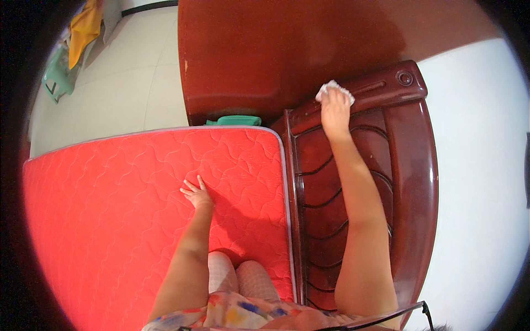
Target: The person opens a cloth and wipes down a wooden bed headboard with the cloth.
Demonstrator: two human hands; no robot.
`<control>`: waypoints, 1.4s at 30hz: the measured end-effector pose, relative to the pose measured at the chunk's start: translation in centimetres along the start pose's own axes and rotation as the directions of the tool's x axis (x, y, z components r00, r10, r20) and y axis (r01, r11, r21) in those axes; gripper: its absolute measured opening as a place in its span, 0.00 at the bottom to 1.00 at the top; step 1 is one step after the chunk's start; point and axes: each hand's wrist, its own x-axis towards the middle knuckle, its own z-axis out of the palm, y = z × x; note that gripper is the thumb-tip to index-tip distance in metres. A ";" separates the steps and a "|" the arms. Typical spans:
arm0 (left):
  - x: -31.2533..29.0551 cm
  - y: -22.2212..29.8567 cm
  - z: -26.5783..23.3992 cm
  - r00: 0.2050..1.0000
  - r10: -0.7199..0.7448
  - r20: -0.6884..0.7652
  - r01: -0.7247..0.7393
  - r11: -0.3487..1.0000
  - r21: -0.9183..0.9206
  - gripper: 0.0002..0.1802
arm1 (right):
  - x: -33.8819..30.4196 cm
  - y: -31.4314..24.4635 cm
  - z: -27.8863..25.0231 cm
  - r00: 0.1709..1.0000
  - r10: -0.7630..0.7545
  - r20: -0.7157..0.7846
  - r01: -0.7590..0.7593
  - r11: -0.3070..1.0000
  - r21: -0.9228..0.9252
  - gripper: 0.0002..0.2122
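glasses frame (424, 305), 5 o'clock. red mattress (110, 209), 9; brown headboard (413, 160), 3. left hand (199, 196), 8, spread over mattress. right hand (335, 114), 1, fingers together, holds white cloth (332, 86) at headboard's end rail. step, judged: wiping; next stroke calls for even pressure.

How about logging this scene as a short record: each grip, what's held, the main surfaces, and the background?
Left grip: open, fingers spread, apparently resting on the red mattress
Right grip: closed on a whitish cloth
Cloth position: at the far edge of the headboard
Headboard: glossy, dark reddish-brown, carved with wavy lines
Mattress: quilted, grey-edged
Background: green stool on the pale floor, upper left
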 end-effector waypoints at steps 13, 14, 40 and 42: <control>-1.3 -0.3 -2.2 0.997 0.043 0.067 -0.042 0.999 -0.015 0.74 | 0.7 -6.0 8.4 0.890 0.120 0.440 0.032 0.946 -0.323 0.19; -1.2 -0.1 -2.3 0.995 0.048 0.082 -0.050 0.999 0.019 0.75 | 0.2 -7.2 9.6 0.839 0.104 0.534 0.066 0.955 -0.289 0.18; -1.8 0.2 -3.2 0.994 0.027 0.102 -0.029 0.999 0.020 0.71 | -11.7 -13.8 14.1 0.875 -0.018 0.483 0.074 0.992 -0.098 0.21; -1.9 0.2 -3.5 0.993 0.012 0.118 -0.016 0.999 0.039 0.72 | -13.2 -13.7 13.3 0.900 0.003 0.435 0.006 1.000 -0.019 0.19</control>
